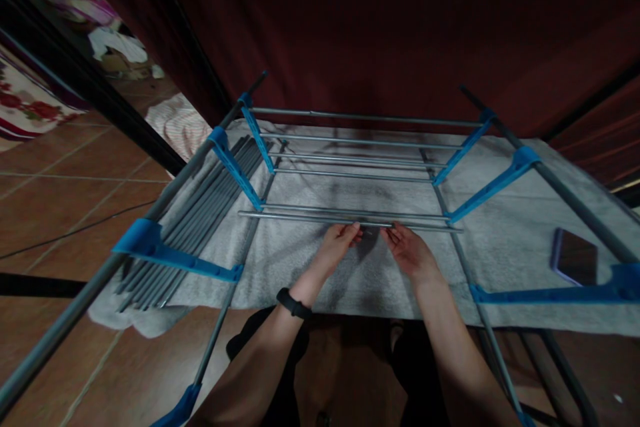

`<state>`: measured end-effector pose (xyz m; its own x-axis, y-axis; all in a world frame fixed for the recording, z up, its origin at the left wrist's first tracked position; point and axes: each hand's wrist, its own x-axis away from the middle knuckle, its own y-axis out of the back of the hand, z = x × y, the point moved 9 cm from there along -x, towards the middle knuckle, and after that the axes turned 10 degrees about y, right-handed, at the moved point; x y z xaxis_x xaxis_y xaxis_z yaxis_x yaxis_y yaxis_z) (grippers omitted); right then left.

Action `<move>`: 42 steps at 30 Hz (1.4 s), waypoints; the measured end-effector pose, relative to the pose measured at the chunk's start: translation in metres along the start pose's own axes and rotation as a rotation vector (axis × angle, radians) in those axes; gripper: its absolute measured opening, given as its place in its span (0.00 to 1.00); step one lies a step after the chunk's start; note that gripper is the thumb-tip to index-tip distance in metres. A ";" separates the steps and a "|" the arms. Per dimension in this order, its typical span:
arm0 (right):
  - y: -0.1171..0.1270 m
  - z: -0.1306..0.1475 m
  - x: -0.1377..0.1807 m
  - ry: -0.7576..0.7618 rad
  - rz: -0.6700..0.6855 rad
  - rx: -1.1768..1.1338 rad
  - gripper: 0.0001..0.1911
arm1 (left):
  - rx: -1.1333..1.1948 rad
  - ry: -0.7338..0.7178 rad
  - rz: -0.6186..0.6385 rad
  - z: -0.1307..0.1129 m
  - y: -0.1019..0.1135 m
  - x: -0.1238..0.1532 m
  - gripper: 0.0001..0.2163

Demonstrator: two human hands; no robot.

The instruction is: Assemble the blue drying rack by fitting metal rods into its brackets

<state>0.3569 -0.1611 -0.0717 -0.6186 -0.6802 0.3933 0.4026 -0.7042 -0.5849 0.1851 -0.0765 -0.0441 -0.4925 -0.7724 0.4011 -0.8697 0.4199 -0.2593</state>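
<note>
A grey metal rod (300, 217) lies crosswise in front of me, pinched near its middle by both hands. My left hand (341, 241) has thumb and fingers closed on it, and my right hand (407, 248) grips it a short way to the right. Around it stands a rack frame of grey tubes with blue plastic brackets (235, 167). Several crossbars (350, 175) span between the left and right brackets beyond my hands. The held rod sits just nearer to me than the closest crossbar, its ends by the frame's two sides.
A grey towel-like cloth (320, 287) covers the surface below. Several loose rods (200, 213) lie piled at left. A phone (575, 257) rests on the cloth at right. Dark red curtains (360, 33) hang behind. A dark post (95, 73) and tiled floor (45, 207) are at left.
</note>
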 end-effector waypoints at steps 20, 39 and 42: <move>0.003 0.005 0.006 0.052 -0.065 0.034 0.10 | -1.292 -0.821 -0.006 -0.037 -0.048 0.057 0.20; 0.032 0.020 -0.003 -0.064 -0.165 0.066 0.11 | -1.625 -0.695 -0.014 -0.015 -0.047 0.044 0.22; 0.040 0.029 -0.007 -0.080 -0.193 0.040 0.13 | -1.671 -0.687 -0.009 -0.010 -0.049 0.045 0.24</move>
<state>0.3965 -0.1909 -0.0777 -0.6316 -0.5450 0.5514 0.3095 -0.8293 -0.4651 0.2046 -0.1270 -0.0044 -0.7656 -0.6336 -0.1118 -0.1969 0.0654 0.9782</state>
